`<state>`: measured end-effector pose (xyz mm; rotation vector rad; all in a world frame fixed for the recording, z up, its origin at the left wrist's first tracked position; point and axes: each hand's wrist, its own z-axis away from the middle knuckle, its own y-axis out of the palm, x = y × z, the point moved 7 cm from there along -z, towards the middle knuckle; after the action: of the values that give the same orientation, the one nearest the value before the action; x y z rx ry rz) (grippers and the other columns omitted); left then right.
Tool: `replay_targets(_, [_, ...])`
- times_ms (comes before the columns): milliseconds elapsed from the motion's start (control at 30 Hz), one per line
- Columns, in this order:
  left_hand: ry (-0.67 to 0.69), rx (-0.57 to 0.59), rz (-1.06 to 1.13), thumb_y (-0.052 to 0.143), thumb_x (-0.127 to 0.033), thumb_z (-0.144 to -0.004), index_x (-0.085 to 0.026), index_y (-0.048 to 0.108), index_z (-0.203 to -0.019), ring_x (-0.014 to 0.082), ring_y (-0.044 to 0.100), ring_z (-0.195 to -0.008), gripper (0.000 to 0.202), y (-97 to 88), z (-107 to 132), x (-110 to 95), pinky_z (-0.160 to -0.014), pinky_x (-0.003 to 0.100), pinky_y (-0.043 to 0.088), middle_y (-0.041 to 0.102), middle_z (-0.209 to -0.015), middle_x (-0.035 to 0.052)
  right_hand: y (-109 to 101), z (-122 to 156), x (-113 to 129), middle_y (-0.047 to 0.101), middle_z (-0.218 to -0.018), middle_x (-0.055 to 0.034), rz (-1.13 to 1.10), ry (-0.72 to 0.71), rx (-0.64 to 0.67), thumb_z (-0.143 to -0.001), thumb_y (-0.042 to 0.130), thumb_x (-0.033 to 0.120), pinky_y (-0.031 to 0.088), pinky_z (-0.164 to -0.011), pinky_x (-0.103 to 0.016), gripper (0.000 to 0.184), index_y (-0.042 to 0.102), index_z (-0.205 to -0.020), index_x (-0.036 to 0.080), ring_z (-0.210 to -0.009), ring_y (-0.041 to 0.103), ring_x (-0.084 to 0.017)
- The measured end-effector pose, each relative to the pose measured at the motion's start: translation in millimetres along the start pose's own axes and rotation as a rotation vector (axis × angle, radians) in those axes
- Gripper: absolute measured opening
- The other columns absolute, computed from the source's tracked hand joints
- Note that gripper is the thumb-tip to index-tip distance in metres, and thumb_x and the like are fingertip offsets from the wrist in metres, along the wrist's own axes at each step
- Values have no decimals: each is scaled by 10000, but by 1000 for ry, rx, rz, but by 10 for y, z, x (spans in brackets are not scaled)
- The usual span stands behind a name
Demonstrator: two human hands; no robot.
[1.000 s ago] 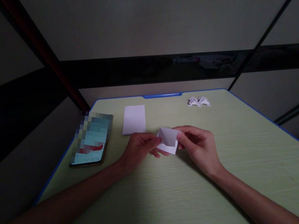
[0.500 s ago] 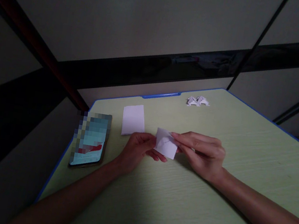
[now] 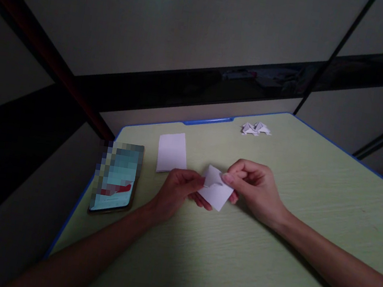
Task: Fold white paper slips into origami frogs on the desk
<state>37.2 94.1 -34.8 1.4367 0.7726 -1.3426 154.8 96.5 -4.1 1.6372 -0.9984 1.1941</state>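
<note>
Wall panels (image 3: 195,27) of dull gray, crossed by a glossy black band (image 3: 200,86) with dim reflections, rise behind a stack of white paper (image 3: 172,152) in a darkened room. The table (image 3: 314,192) beneath the stack is pale green with a faint wood grain and blue edging, its near part in deep shadow.

To the left of the stack and nearer the viewer, a phone (image 3: 114,203) lies with its screen lit, teal with a red patch; blocky pixels mask much of it, and the marks lower down are too small to read.

To the right of the stack and nearer, a right hand (image 3: 255,187) bends in with fingers curled, its thumb pressed flat on top of a piece of folded paper (image 3: 217,195) and fingertips showing below. Just in front of the stack, a left hand (image 3: 177,189) clamps the paper's opposite edge, thumb above, the other fingers extended together underneath. The paper, a small tilted square with a raised flap, is gripped between both hands, to the stack's near right.

Beyond the stack and to its right, a slim blue strip (image 3: 209,120) runs along the table's far edge; farther right sit two small paper figures (image 3: 255,128), close together.
</note>
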Motion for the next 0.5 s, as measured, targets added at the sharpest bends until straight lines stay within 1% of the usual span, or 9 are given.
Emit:
replay_targets(100, [10, 65, -35, 620, -374, -619, -112, 572, -580, 131, 564, -405, 269, 33, 12, 13, -406, 216, 401, 607, -480, 23, 71, -13, -83, 505, -407, 70, -66, 72, 98, -612, 667, 220, 287, -295, -109, 237, 449, -562, 142, -309, 401, -11])
replay_targets(200, [17, 114, -58, 609, -382, -637, -108, 581, -582, 124, 559, -405, 280, 55, 17, 24, -412, 212, 407, 605, -473, 26, 118, -14, -117, 489, -408, 86, -81, 125, 147, -624, 658, 241, 269, -285, -99, 280, 393, -591, 157, -309, 387, -8])
replay_targets(333, [9, 131, -62, 618, -372, -631, -107, 584, -597, 120, 552, -402, 269, 64, 11, 41, -410, 215, 422, 601, -479, 23, 168, -2, -144, 544, -454, 62, -35, 218, 205, -635, 647, 281, 276, -284, -112, 264, 427, -715, 159, -332, 422, -27])
replay_targets(500, [10, 137, -71, 602, -380, -643, -114, 570, -578, 109, 543, -392, 276, 69, 4, 43, -403, 203, 413, 589, -462, 15, 199, 9, -161, 513, -449, 47, 41, 258, 257, -660, 618, 309, 293, -315, -123, 250, 467, -589, 123, -361, 430, -22])
